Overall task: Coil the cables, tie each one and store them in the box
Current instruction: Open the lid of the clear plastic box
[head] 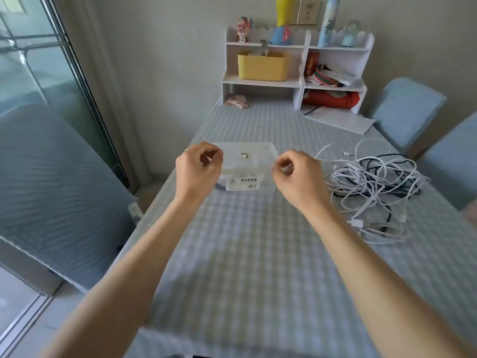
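Observation:
A translucent plastic box [247, 161] with a white label on its front stands at mid-table, a small dark item showing through its top. My left hand [197, 167] curls its fingers at the box's upper left edge. At the upper right edge, my right hand [296, 174] pinches with fingers and thumb. Whether they hold a lid or the rim cannot be told. To the right of the box lies a loose tangle of white and dark cables [374, 182], touched by neither hand, with plugs trailing toward the front.
The table has a grey checked cloth [258, 254]. A white shelf unit [296, 81] with a yellow bin and bottles stands at the far end, papers [340, 120] beside it. Blue chairs [407, 112] stand to the right, and a padded chair back [59, 189] to the left.

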A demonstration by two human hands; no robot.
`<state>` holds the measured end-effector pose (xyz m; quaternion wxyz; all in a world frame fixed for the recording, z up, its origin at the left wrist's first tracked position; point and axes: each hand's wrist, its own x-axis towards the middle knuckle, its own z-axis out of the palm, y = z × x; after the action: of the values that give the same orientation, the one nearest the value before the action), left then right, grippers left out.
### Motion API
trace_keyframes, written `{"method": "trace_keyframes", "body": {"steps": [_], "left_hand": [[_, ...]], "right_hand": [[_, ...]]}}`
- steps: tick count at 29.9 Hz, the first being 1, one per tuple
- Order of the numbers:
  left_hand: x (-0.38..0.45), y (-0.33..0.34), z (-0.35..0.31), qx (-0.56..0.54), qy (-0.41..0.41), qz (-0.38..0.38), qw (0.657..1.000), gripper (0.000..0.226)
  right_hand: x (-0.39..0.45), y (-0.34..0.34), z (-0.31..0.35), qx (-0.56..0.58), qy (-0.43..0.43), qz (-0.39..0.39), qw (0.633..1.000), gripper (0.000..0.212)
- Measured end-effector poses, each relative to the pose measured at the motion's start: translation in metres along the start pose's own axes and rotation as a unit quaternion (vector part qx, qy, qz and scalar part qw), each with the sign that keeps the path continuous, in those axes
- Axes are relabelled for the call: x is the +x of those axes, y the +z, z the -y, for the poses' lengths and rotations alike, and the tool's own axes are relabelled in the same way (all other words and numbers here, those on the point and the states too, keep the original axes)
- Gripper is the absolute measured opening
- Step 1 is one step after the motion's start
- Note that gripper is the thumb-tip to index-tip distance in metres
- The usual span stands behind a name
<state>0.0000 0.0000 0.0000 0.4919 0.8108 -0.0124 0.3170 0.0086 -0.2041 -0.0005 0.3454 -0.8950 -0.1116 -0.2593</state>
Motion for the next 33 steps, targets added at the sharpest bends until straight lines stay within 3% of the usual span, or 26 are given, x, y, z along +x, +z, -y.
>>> {"method": "trace_keyframes", "body": {"steps": [3,6,10,12,17,22,26,30,33], "left_hand": [[0.000,0.008,0.011,-0.002,-0.044,-0.012,0.999,0.016],[-0.006,0.015,0.023,0.035,-0.064,0.074,0.995,0.045],[-0.011,0.012,0.022,0.071,-0.050,0.087,0.992,0.064],[-0.009,0.014,0.018,0.048,-0.079,0.082,0.992,0.063],[0.004,0.005,0.007,-0.202,-0.227,0.014,0.953,0.031],[-0.001,-0.004,0.001,-0.235,-0.153,-0.028,0.960,0.042],[-0.006,-0.019,0.007,-0.242,-0.135,0.001,0.961,0.061],[-0.027,-0.033,0.003,-0.168,-0.073,0.045,0.982,0.031],[-0.052,-0.044,0.008,-0.142,-0.033,0.077,0.986,0.027]], "right_hand": [[0.007,0.008,-0.009,0.021,0.037,-0.012,0.999,0.020],[0.010,0.016,-0.010,0.068,0.100,0.037,0.992,0.034],[0.009,0.024,-0.012,0.142,0.144,0.039,0.979,0.030],[0.012,0.028,-0.015,0.144,0.149,0.035,0.978,0.029],[0.010,0.029,-0.017,0.191,0.143,0.019,0.971,0.036],[0.013,0.026,-0.014,0.265,0.156,-0.057,0.950,0.047],[0.012,0.014,-0.014,0.360,0.161,-0.057,0.917,0.044],[-0.004,-0.001,-0.011,0.331,0.125,-0.011,0.935,0.040],[-0.027,-0.008,-0.021,0.314,0.132,0.053,0.939,0.044]]}}
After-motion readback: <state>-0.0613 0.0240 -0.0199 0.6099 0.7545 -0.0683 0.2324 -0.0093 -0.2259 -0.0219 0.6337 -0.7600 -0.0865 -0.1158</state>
